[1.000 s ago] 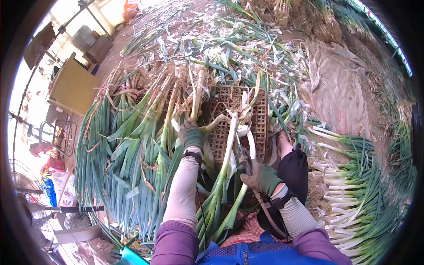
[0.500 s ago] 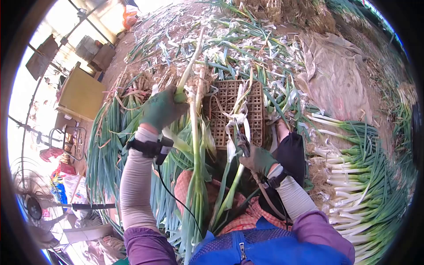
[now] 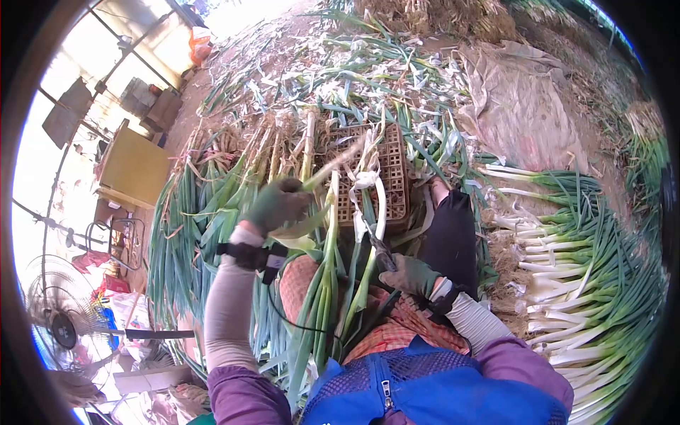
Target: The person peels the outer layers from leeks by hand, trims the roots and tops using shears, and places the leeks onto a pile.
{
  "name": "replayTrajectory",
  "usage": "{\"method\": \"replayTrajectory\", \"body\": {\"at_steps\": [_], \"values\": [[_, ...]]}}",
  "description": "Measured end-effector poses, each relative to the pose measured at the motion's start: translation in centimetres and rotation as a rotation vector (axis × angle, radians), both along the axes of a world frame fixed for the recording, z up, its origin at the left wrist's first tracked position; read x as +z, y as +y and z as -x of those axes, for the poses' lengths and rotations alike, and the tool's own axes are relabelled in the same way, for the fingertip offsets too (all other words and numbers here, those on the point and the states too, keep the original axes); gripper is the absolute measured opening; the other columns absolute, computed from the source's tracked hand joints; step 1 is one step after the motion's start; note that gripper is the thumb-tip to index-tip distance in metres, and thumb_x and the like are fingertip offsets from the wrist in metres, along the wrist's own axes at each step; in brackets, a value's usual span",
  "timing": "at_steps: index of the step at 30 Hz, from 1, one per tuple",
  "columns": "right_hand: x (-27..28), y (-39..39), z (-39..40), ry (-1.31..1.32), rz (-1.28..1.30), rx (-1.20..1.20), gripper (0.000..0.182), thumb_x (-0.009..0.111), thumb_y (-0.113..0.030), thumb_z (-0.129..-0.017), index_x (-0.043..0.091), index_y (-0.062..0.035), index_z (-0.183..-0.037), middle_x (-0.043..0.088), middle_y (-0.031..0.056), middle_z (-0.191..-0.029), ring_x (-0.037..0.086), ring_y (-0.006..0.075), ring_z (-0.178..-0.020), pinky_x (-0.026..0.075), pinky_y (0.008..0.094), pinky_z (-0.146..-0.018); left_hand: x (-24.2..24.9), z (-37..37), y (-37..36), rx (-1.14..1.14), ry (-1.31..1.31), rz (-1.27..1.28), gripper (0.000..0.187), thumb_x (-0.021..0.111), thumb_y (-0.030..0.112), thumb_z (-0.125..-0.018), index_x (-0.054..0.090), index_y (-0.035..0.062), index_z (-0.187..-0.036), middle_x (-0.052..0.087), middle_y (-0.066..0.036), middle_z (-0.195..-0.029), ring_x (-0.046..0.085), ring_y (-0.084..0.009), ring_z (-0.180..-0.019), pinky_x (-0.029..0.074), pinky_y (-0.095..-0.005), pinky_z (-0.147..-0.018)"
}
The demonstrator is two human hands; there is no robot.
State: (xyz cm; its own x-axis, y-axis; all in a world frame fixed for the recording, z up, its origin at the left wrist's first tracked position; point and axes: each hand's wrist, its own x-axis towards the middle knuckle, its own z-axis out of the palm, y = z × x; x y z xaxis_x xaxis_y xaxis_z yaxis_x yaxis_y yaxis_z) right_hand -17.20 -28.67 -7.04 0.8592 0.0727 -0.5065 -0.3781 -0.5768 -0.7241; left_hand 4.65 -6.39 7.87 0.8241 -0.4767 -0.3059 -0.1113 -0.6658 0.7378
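My left hand (image 3: 276,207), in a green glove, is closed around a green onion (image 3: 333,164). The root end of this onion points up and right and is blurred by motion. My right hand (image 3: 412,275), also gloved, grips a dark metal tool with a narrow tip that looks like an air blow gun (image 3: 383,253). Its tip is beside a white-stemmed green onion (image 3: 381,205) with loose peeled skin, which leans against the crate. Another green onion (image 3: 331,244) stands between my hands, its leaves trailing over my lap.
A brown plastic crate (image 3: 394,152) stands ahead of me. Unpeeled green onions (image 3: 180,241) are heaped on the left, and cleaned ones (image 3: 559,276) lie in a row on the right. Peelings (image 3: 312,60) litter the floor beyond. A fan (image 3: 62,329) stands at far left.
My left hand has come down, and its green onion has swung from nearly upright to slanting right. My right hand and the tool are slightly lower. The camera view has shifted a little.
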Motion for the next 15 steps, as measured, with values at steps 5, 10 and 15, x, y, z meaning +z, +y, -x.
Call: {"method": "replayTrajectory", "body": {"at_steps": [5, 10, 15], "values": [[-2.3, 0.6, 0.2, -0.032, -0.067, 0.0, 0.066, 0.061, -0.049, -0.077, 0.056, 0.0075, -0.11, 0.065, 0.0288, -0.095, 0.065, 0.04, -0.092, 0.05, 0.0433, -0.082, 8.6, 3.6, 0.3, 0.013, -0.355, -0.119, 0.024, 0.066, 0.023, -0.088, 0.068, 0.0004, -0.096, 0.064, -0.005, -0.067, 0.06, -0.0107, -0.057, 0.048, -0.0285, -0.054], [-0.8, 1.3, 0.5, 0.001, -0.128, -0.021, 0.064, 0.062, -0.048, -0.076, 0.056, 0.0055, -0.111, 0.065, 0.0275, -0.095, 0.065, 0.0402, -0.091, 0.05, 0.0435, -0.082, -4.0, 2.8, -0.9, 0.05, -0.228, -0.113, 0.025, 0.067, 0.026, -0.089, 0.069, 0.0014, -0.094, 0.065, -0.005, -0.068, 0.059, -0.0112, -0.057, 0.048, -0.0283, -0.053], [0.5, 0.8, 2.7, -0.067, -0.018, -0.04, 0.063, 0.063, -0.046, -0.077, 0.055, 0.0053, -0.112, 0.065, 0.0272, -0.093, 0.065, 0.0402, -0.09, 0.05, 0.0432, -0.081, -17.8, 4.3, -0.3, 0.182, 0.314, 0.063, 0.023, 0.061, 0.02, -0.089, 0.067, -0.0019, -0.094, 0.065, -0.005, -0.072, 0.059, -0.0139, -0.059, 0.048, -0.0297, -0.056]]}}
